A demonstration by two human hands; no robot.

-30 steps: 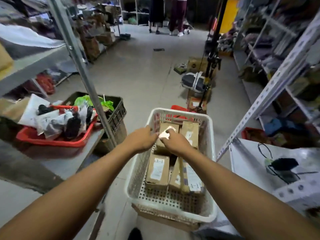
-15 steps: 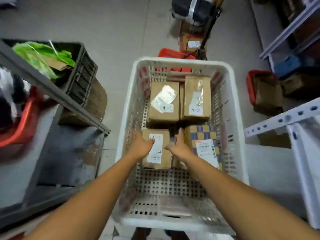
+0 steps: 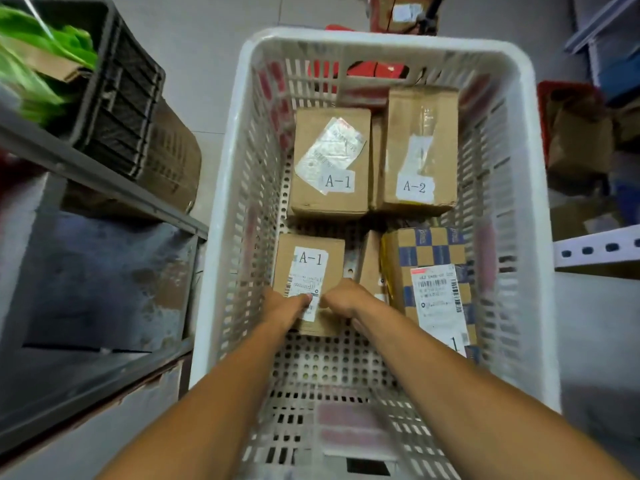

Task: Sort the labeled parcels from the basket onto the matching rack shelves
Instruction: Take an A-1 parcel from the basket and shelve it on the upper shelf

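A white slotted basket [image 3: 228,188] holds several cardboard parcels. The near-left parcel [image 3: 304,258] carries an A-1 label. My left hand [image 3: 285,308] grips its near-left edge, thumb on the label. My right hand [image 3: 346,299] grips its near-right edge. Behind it lies another A-1 parcel [image 3: 329,164], and to the right of that an A-2 parcel [image 3: 419,150]. A blue-and-tan checkered parcel [image 3: 433,271] lies at the near right, with a thin brown parcel [image 3: 370,265] on edge beside it.
A grey metal rack shelf [image 3: 90,289] stands at the left, its front rail [image 3: 104,188] close to the basket. A black crate [image 3: 114,95] with green bags sits on the floor beyond. A white rack beam [image 3: 595,251] and brown bags [image 3: 578,140] are at the right.
The view has tipped down from the aisle onto the basket. My hands have dropped from the far parcels to the near-left A-1 parcel and closed on its near edges.
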